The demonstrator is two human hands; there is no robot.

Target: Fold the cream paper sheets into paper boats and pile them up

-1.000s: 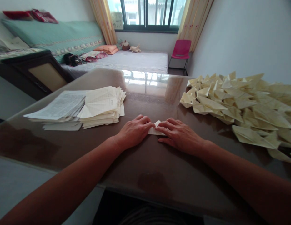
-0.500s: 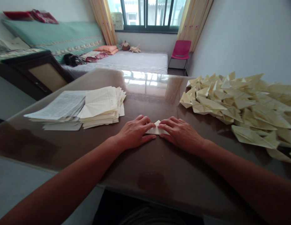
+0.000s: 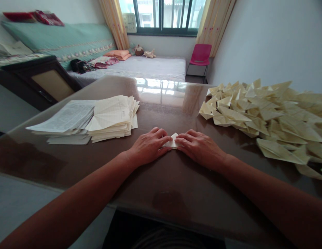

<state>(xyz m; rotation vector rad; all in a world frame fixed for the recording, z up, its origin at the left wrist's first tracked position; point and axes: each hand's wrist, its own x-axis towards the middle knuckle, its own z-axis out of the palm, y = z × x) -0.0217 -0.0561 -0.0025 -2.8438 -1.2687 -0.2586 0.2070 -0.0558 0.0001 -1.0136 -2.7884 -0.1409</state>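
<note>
A small piece of folded paper (image 3: 174, 142) lies on the brown table, its pointed top facing away from me. My left hand (image 3: 152, 145) grips its left side, thumb at the near edge and fingers over the top. On the right side, my right hand (image 3: 198, 147) holds it the same way, fingers together and thumb low. Both hands cover most of the paper; only its middle and tip show between them.
To the left are stacks of printed sheets (image 3: 70, 116) and cream paper (image 3: 111, 112). A large heap of folded paper boats (image 3: 264, 110) covers the table's right side. Beyond the glossy table (image 3: 163, 186) stand a bed (image 3: 155, 67) and a pink chair (image 3: 200, 54).
Both thumbs have drawn up against the paper's near edge, and less of that edge shows. The hands otherwise stay in place.
</note>
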